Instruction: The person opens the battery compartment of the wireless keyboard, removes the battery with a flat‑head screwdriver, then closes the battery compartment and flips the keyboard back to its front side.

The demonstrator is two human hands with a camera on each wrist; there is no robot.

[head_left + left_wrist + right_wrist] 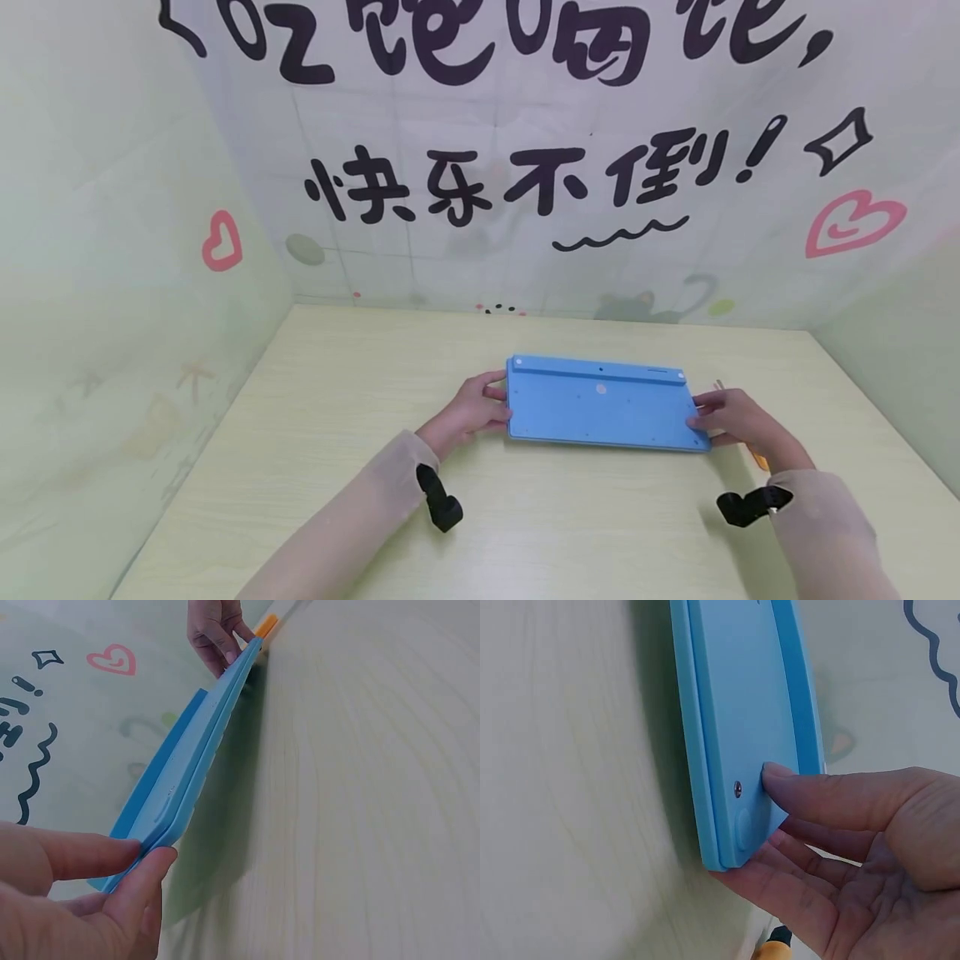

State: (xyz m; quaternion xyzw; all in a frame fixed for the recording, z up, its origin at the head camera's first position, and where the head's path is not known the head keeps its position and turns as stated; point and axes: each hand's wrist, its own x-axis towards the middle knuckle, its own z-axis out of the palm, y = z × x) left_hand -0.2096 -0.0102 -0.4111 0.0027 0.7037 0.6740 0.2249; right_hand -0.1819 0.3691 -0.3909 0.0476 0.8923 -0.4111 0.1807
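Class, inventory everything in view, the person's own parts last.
Table: 1, pale wood, foreground
Panel: 1, blue, above the table
Orange-handled tool: 1, orange, near panel's right end
Backdrop: 1, pale, behind the table
Lettering: 2 lines, black, on backdrop
Hearts: 2, pink, either side of lettering
Small prints: several, mixed colours, backdrop
Wrist devices: 2, black, wrists
Sleeves: 2, pale, forearms
Left hand: 1, bare, holding left end
Right hand: 1, bare, holding right end
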